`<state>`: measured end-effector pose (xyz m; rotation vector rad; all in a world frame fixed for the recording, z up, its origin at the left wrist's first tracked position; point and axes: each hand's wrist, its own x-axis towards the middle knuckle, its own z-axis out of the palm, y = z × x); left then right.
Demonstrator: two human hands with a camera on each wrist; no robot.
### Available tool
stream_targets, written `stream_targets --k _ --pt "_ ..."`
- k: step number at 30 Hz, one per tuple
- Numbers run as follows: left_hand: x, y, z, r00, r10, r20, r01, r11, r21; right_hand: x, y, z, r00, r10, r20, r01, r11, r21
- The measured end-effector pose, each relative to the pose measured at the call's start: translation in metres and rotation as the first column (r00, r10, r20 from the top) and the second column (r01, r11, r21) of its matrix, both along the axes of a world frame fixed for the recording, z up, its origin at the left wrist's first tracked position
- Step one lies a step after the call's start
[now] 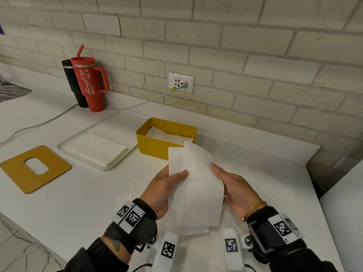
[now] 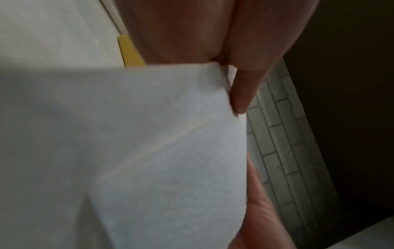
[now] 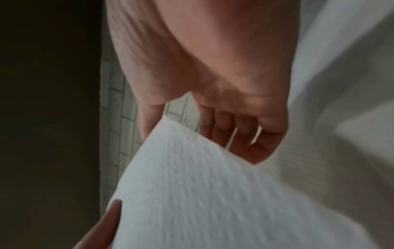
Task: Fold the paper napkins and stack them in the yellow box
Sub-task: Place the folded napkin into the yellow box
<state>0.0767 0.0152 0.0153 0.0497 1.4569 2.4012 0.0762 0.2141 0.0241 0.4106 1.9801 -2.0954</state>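
Napkin point(image 1: 196, 191): I held 1 white sheet in the air above the near counter point(image 1: 78, 203), its long axis running near to far, the far end partly doubled over.
Left hand point(image 1: 164, 188): my thumb pinched the left edge against the fingers behind.
Right hand point(image 1: 232, 190): my thumb and curled fingers clasped the right edge.
Yellow box point(image 1: 155, 146): it stood just beyond the napkin's far end, a little left, with white napkins already inside.
Nearer hand: by my judgement the left, though both sat close.
Supply stack point(image 1: 96, 150): it lay on the tray point(image 1: 64, 143), left of the box.
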Motion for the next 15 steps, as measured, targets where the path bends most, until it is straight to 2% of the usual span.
stream_targets --k 2,5,7,10,13,15 --pt "-0.001 0.0 -0.001 1.0 -0.003 0.016 0.003 1.0 -0.001 -0.002 0.003 -0.004 0.993 -0.072 -0.094 0.069 0.997 -0.033" --pt "-0.003 -0.003 -0.003 0.994 0.044 0.101 -0.049 0.997 0.053 -0.008 0.007 -0.003 0.935 -0.236 -0.264 0.245 0.969 0.001" --pt "-0.007 -0.008 -0.003 0.983 0.088 0.161 -0.104 0.99 0.094 -0.007 0.011 0.008 0.92 -0.23 -0.317 0.236 0.971 -0.021" --pt "-0.012 -0.016 -0.001 0.976 0.117 0.185 -0.14 0.984 0.114 0.002 0.018 0.033 0.927 -0.028 -0.374 0.033 0.999 0.007" --pt "-0.014 -0.014 0.003 0.982 0.105 0.155 -0.122 0.987 0.107 0.009 0.009 0.054 0.904 0.228 -0.362 -0.237 0.971 0.02" --pt "-0.012 -0.009 0.007 0.988 0.094 0.126 -0.106 0.99 0.091 0.008 -0.003 0.058 0.897 0.261 -0.357 -0.278 0.961 0.003"
